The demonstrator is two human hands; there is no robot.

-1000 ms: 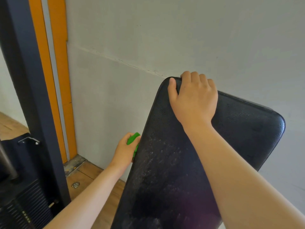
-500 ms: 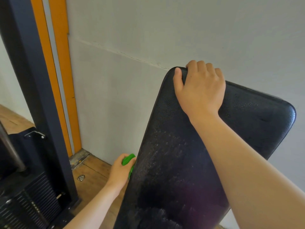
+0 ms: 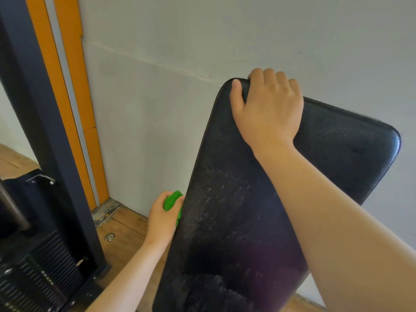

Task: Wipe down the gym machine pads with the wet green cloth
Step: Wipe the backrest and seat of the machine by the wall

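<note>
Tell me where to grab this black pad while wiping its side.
Take the pad by its top edge from the front, fingers over the back, as the right hand does; it stands tilted, the green cloth in the left hand works lower.

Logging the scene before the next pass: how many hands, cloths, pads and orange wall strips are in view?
Hands: 2, left hand and right hand
Green cloth: 1
Black pad: 1
Orange strips: 2, and
Total: 6
</note>
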